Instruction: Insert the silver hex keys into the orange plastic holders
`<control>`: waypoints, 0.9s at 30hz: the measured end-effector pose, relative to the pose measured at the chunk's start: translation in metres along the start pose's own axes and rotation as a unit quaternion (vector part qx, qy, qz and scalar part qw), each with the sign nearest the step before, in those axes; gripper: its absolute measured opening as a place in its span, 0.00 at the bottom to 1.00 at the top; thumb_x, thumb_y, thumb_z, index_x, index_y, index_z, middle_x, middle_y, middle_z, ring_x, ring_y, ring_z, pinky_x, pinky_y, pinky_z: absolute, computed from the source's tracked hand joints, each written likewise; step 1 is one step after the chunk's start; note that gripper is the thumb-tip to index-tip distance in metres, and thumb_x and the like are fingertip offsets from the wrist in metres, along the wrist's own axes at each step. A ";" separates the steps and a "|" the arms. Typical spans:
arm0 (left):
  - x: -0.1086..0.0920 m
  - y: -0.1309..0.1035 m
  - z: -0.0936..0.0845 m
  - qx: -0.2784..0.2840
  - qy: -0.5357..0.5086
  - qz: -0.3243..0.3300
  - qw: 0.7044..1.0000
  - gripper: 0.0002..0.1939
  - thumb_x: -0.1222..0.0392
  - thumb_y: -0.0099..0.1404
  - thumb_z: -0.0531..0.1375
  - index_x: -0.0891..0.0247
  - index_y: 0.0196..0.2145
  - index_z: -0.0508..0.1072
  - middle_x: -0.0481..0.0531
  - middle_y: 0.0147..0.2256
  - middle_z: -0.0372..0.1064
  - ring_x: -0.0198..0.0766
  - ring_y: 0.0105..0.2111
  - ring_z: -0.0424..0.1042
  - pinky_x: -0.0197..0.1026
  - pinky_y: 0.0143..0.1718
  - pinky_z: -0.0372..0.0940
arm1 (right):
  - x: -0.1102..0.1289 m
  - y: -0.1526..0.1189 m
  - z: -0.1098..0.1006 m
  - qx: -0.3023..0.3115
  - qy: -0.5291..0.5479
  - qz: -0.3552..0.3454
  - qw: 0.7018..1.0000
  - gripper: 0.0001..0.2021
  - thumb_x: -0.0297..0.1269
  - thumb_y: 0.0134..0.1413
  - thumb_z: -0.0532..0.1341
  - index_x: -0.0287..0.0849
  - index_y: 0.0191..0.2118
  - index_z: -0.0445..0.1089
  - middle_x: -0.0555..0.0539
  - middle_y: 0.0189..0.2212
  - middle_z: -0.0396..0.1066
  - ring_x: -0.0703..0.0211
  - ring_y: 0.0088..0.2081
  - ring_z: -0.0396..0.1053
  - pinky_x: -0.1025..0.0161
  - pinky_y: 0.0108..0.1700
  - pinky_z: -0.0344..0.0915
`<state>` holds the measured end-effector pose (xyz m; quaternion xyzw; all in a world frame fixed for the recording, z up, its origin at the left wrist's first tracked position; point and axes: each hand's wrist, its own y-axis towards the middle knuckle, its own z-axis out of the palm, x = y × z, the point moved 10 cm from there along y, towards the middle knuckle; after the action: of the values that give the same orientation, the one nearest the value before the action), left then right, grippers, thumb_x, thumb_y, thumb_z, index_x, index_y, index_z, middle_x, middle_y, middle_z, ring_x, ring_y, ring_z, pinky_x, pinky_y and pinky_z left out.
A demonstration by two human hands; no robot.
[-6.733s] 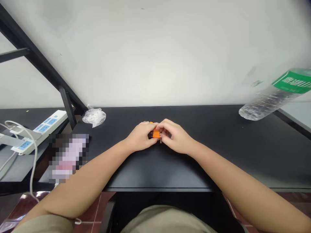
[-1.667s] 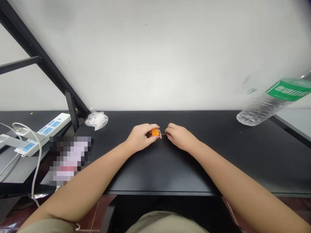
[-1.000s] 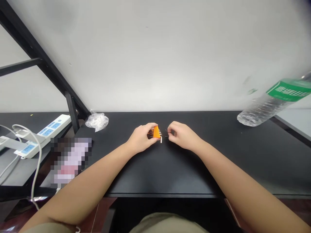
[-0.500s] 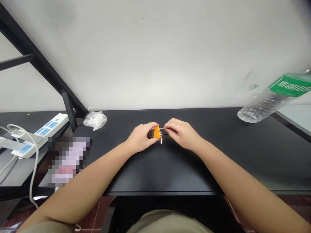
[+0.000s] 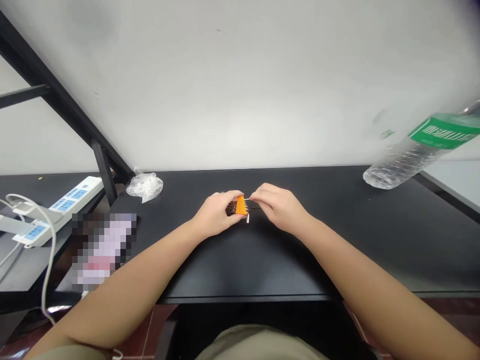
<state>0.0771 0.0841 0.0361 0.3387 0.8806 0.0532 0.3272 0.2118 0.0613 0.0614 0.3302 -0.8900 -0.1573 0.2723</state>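
My left hand [image 5: 216,212] grips an orange hex key holder [image 5: 241,205] between thumb and fingers, above the middle of the black table. Several dark and silvery hex keys [image 5: 248,218] pass through the holder, and one short bent end points down toward me. Just to the right, my right hand [image 5: 276,204] is closed in a pinch on a thin hex key [image 5: 256,207] that reaches out from the holder. Its fingertips are close to the holder's right side. The far ends of the keys are partly hidden by my fingers.
On the black table [image 5: 255,270], a crumpled clear plastic bag [image 5: 145,187] lies at the back left. A tilted-looking plastic bottle [image 5: 408,155] with a green label stands at the right. A blurred-out flat item [image 5: 108,245] and a white power strip [image 5: 62,210] with cables are on the left.
The view has shifted slightly. Both hands keep their hold, and the right fingertips have moved only a little, if at all, relative to the holder.
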 end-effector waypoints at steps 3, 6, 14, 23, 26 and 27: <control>-0.006 0.001 0.001 0.013 0.025 0.021 0.999 0.22 0.54 0.61 0.67 0.56 0.53 0.72 0.50 0.45 0.77 0.45 0.43 0.76 0.49 0.51 0.69 | 0.004 -0.002 0.009 0.039 -0.024 -0.012 0.999 0.17 0.30 0.69 0.50 0.47 0.46 0.77 0.42 0.41 0.74 0.55 0.39 0.71 0.60 0.39 0.67; -0.013 0.001 0.001 0.011 0.029 0.040 0.999 0.20 0.56 0.59 0.68 0.55 0.49 0.75 0.51 0.44 0.77 0.47 0.46 0.74 0.52 0.54 0.67 | 0.010 -0.002 0.010 0.035 0.010 -0.016 0.999 0.17 0.31 0.70 0.50 0.48 0.47 0.77 0.44 0.38 0.74 0.56 0.37 0.70 0.60 0.38 0.66; -0.011 -0.001 -0.009 -0.026 -0.042 0.025 0.998 0.22 0.60 0.59 0.67 0.55 0.51 0.74 0.51 0.47 0.76 0.44 0.47 0.73 0.48 0.52 0.69 | -0.020 -0.002 0.009 -0.043 0.368 0.144 0.917 0.09 0.45 0.60 0.67 0.47 0.40 0.77 0.47 0.35 0.76 0.56 0.34 0.74 0.56 0.39 0.73; -0.022 -0.002 -0.004 -0.008 -0.002 0.069 0.998 0.21 0.57 0.58 0.69 0.54 0.50 0.75 0.53 0.48 0.75 0.49 0.54 0.70 0.56 0.64 0.58 | -0.032 -0.007 0.049 0.031 0.512 0.253 0.820 0.16 0.49 0.52 0.72 0.43 0.36 0.72 0.49 0.29 0.74 0.61 0.27 0.69 0.61 0.32 0.69; -0.021 -0.002 -0.002 -0.007 0.004 0.073 0.997 0.22 0.57 0.60 0.67 0.54 0.52 0.74 0.52 0.47 0.76 0.48 0.53 0.72 0.55 0.63 0.58 | -0.033 -0.006 0.043 0.039 0.421 0.235 0.875 0.15 0.51 0.58 0.67 0.43 0.34 0.73 0.48 0.29 0.74 0.60 0.29 0.70 0.60 0.34 0.69; -0.019 -0.002 -0.001 -0.008 0.005 0.069 0.998 0.23 0.58 0.60 0.67 0.55 0.54 0.73 0.52 0.47 0.76 0.47 0.51 0.72 0.54 0.62 0.59 | -0.035 -0.005 0.036 0.032 0.359 0.217 0.907 0.15 0.50 0.61 0.65 0.43 0.33 0.74 0.48 0.31 0.74 0.59 0.31 0.70 0.59 0.36 0.69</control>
<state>0.0856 0.0707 0.0468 0.3960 0.8560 0.0847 0.3214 0.2151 0.0847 0.0169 0.1714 -0.7864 0.0634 0.5901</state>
